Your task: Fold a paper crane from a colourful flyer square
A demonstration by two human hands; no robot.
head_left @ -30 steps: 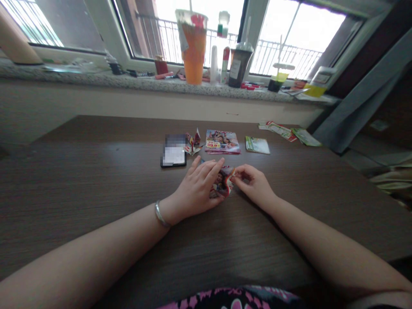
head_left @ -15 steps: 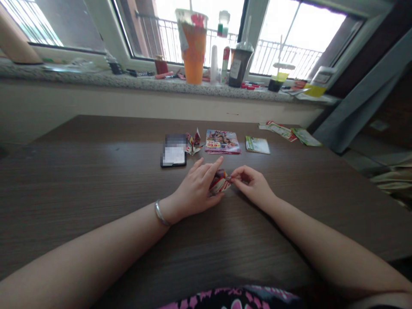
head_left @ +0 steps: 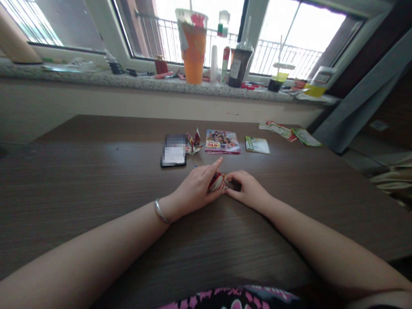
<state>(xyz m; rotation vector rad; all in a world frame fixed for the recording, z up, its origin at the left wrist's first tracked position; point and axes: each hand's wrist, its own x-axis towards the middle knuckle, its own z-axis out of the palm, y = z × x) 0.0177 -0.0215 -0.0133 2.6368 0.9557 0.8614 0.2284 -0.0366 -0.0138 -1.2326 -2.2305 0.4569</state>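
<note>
Between my hands, on the table, is a folded piece of red, white and dark printed paper (head_left: 218,182). My left hand (head_left: 200,183) grips it from the left, index finger stretched over its far side and thumb along the near side, hiding much of it. From the right, the thumb and index finger of my right hand (head_left: 246,188) close on the paper's right end, with a gap inside their curve. Beyond my left hand stands a folded paper crane (head_left: 193,143), made of similar printed paper, right beside a dark phone-like device (head_left: 174,151) whose screen is pixelated.
A stack of printed leaflets (head_left: 222,141) and a small green-white pad of paper (head_left: 257,145) lie past my hands. Paper strips (head_left: 281,130) are at the table's far right. The windowsill (head_left: 138,81) holds an orange drink cup (head_left: 194,51), a dark drink cup (head_left: 240,64) and several bottles.
My right hand has shifted slightly left, its thumb now lower and nearer my left thumb at the paper's right end. Fewer left fingertips show on the far side.
</note>
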